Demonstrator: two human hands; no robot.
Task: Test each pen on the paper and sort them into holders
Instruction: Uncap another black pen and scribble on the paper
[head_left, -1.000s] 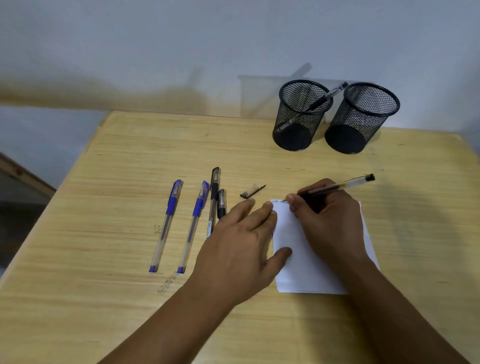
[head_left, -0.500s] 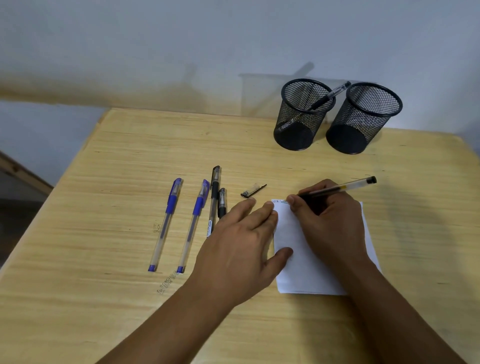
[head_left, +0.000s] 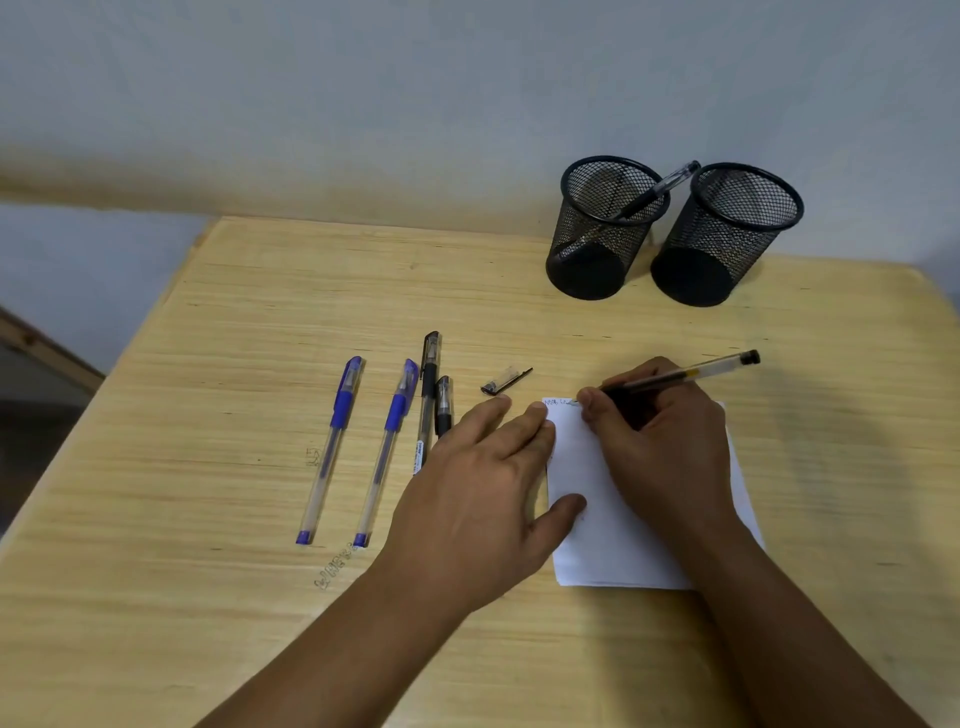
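The right hand (head_left: 660, 441) pinches a clear pen (head_left: 691, 371) between thumb and curled fingers, tip down at the paper's (head_left: 597, 530) eleven o'clock corner, where faint scribbles show; whether this pen is leaving ink is too small to tell. The left hand (head_left: 478, 499) lies flat with fingers spread along the sheet's nine o'clock edge, thumb on it, likely pinning it against the stroke. Four capped pens (head_left: 384, 447) lie in a row at nine o'clock of that hand, a loose cap (head_left: 506, 380) just beyond its fingertips. At twelve o'clock two mesh holders (head_left: 602, 228) stand side by side near the table's (head_left: 208, 415) far edge, one holding a pen; the wood between is open for reaching.
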